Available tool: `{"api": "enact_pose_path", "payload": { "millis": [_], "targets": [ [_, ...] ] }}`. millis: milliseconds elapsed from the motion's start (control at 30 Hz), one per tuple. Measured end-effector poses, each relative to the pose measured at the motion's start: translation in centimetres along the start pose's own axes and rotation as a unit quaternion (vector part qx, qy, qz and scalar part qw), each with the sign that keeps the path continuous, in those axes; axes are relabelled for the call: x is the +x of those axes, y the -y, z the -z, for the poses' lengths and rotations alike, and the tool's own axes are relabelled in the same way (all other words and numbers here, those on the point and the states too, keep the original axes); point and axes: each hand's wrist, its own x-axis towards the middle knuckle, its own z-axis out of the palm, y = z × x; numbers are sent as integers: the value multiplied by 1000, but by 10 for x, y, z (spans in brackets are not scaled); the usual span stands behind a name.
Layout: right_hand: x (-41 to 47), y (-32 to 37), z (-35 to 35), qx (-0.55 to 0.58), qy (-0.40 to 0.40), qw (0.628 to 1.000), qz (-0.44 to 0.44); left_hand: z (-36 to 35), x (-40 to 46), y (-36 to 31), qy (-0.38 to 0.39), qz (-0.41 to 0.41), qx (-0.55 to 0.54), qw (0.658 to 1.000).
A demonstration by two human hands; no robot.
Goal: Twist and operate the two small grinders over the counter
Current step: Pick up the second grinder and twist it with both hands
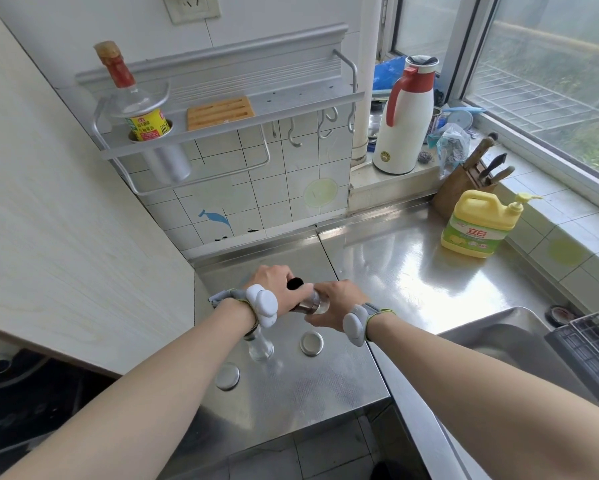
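At nine o'clock of the steel counter (325, 386), a second grinder (260, 346) with a clear body is seen standing upright, partly hidden beneath the left wrist and untouched by either hand. A round metal cap (227, 375) lies at its seven o'clock, and another cap (311, 342) at its three o'clock.

Above these, the first grinder (308, 301) is held tilted in the air, its dark top end pointing toward eleven o'clock. The left hand (277, 287) is closed around that upper end, while the right hand (336, 303) is wrapped around the steel and glass lower part; the fingers of both are curled tight on it.

The task is judged to be roughly at its midpoint or earlier: one grinder is being twisted, and the standing one remains to be taken up. Whether anything has been ground onto the counter cannot be told. A yellow detergent bottle (478, 225) stands far off at two o'clock.
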Motion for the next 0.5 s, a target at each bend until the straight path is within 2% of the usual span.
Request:
{"api": "enact_pose_path", "payload": {
  "millis": [100, 200, 300, 400, 500],
  "targets": [
    [-1, 2, -2, -7, -22, 1000, 16, -3, 3, -6, 2, 48, 74, 996],
    [-2, 1, -4, -3, -31, 999, 19, -1, 5, -3, 33, 38, 57, 997],
    [-5, -3, -7, 42, -36, 998, -3, 7, -3, 0, 69, -58, -21, 996],
    [-4, -7, -7, 80, -36, 996, -26, 10, -4, 2, 90, -171, -22, 981],
    [-4, -7, -5, 82, -30, 996, -18, 8, -2, 4, 69, -174, -6, 982]
  ]
}}
